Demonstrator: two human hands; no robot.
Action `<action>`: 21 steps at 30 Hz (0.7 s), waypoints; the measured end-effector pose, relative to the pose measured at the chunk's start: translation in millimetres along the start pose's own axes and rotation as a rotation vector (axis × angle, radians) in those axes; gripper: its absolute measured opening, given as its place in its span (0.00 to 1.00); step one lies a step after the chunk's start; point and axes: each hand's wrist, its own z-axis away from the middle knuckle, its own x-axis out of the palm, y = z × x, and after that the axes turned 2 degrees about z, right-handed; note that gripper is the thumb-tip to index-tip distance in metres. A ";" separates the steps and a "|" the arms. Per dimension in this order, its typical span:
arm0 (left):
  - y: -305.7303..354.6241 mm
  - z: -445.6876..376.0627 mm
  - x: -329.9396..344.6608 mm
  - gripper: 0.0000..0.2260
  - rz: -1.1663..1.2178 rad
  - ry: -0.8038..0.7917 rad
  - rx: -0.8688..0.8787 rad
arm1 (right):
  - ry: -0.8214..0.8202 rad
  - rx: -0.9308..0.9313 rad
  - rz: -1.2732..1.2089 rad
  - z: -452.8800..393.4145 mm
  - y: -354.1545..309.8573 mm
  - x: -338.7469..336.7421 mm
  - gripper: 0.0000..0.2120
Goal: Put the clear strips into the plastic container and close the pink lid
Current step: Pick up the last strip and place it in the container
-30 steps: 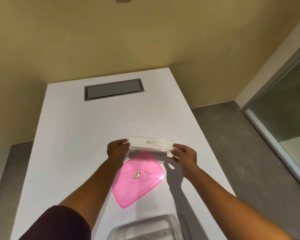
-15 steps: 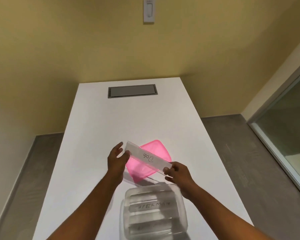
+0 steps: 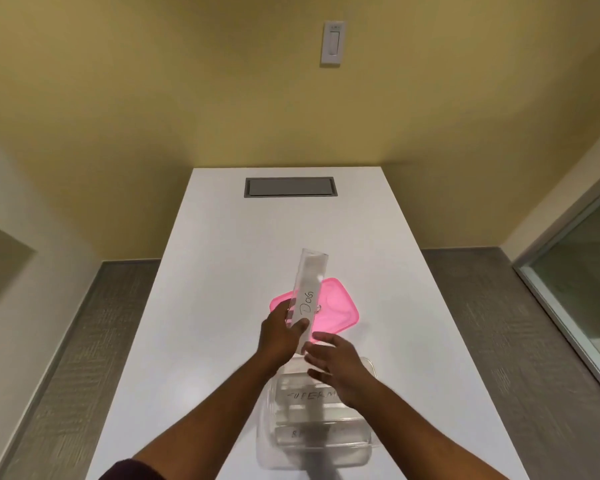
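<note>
My left hand [image 3: 282, 336] grips the lower end of a clear strip [image 3: 308, 287] with "DOG" written on it; the strip stands nearly upright above the table. My right hand [image 3: 333, 363] hovers just right of the strip's lower end, fingers spread, holding nothing. The pink lid [image 3: 336, 308] lies flat on the white table behind the strip. The clear plastic container [image 3: 316, 441] sits near the table's front edge under my right wrist, with other clear strips carrying handwriting inside it.
The white table [image 3: 222, 271] runs away from me, with a grey recessed hatch [image 3: 290, 187] at its far end. A light switch [image 3: 333, 43] is on the yellow wall. Grey floor lies on both sides, a glass partition at right.
The strip has swung from a slanted two-handed hold to nearly upright. My right hand let go of its end and opened. The view tilted down, showing more of the container.
</note>
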 end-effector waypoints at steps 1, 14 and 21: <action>-4.7 0.9 -7.3 0.24 -0.121 -0.013 0.062 | 0.087 -0.069 0.089 0.9 -2.9 -5.3 0.23; -55.3 38.0 0.8 0.25 -0.829 -0.210 0.521 | -0.039 -1.039 1.768 9.4 -7.4 -73.5 0.23; -96.1 56.9 6.1 0.23 -0.859 -0.290 0.423 | -0.057 -0.848 1.735 3.6 29.3 -77.0 0.21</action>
